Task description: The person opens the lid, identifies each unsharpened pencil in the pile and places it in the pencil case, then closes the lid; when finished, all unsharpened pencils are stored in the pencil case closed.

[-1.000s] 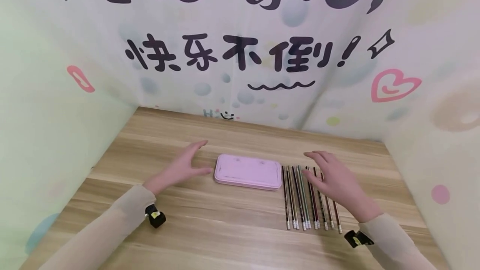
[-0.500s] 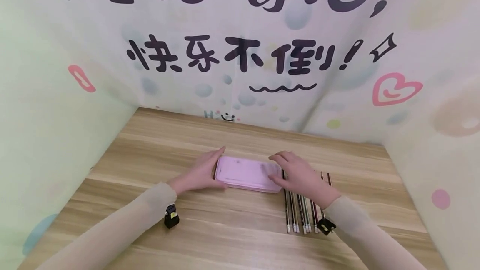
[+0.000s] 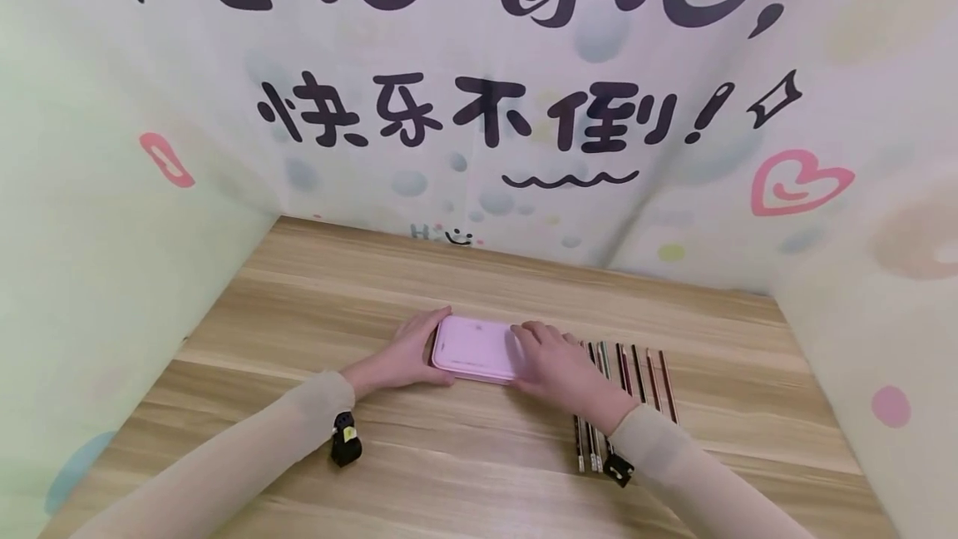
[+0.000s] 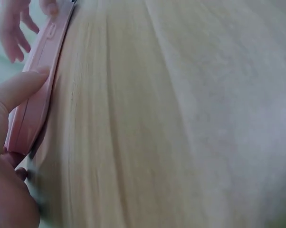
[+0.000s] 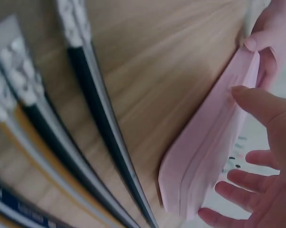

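A closed pink pencil case [image 3: 479, 348] lies flat on the table. My left hand [image 3: 404, 356] grips its left end, thumb along the front side and fingers round the back corner; in the left wrist view the thumb [image 4: 24, 86] presses the case's side [image 4: 45, 54]. Over the right end of the case is my right hand [image 3: 561, 368], hiding that end in the head view. Its thumb [image 5: 257, 102] touches the front side near the catch, while the other fingers spread loosely beyond the lid in the right wrist view.
Several pencils [image 3: 654, 381] lie side by side right of the case, partly under my right arm; eraser ends [image 5: 19, 61] face the front. The wood-grain table [image 3: 464, 456] meets a printed cloth backdrop [image 3: 389, 181] behind, with cloth at both sides.
Both hands have come in towards the pencil case from either side. The left has taken hold of its left end; the right has moved left off the pencils onto its right end.
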`<action>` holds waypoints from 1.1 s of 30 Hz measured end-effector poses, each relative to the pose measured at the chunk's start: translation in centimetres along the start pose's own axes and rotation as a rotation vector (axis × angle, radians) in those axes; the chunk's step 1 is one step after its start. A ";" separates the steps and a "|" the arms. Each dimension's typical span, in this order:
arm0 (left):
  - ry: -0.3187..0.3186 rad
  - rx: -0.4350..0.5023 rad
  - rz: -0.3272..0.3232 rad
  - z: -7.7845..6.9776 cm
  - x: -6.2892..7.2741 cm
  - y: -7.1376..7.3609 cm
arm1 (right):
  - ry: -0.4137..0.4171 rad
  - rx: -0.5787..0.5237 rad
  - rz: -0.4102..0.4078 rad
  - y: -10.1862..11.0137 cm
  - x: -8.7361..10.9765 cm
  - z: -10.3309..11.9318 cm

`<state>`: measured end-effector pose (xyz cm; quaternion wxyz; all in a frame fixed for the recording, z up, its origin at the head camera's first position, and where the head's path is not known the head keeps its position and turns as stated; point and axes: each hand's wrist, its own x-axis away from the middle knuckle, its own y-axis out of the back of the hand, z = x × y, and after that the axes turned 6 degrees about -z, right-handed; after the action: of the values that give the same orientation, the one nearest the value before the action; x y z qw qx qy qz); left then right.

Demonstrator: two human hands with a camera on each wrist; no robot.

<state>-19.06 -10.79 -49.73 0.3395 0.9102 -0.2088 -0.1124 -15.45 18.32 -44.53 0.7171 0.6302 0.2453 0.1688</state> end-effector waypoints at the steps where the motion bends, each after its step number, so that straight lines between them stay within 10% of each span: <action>1: 0.003 0.002 0.002 0.1 0.0 -0.1 | -0.003 0.014 -0.003 -0.1 0.0 0.2; 33: 0.068 0.075 0.084 0.4 0.0 0.9 | 0.340 0.525 -0.135 -0.5 -2.3 4.2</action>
<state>-19.45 -11.65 -49.40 0.3165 0.9160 -0.2393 -0.0589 -15.00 13.54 -44.33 0.4882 0.7387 0.4383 0.1547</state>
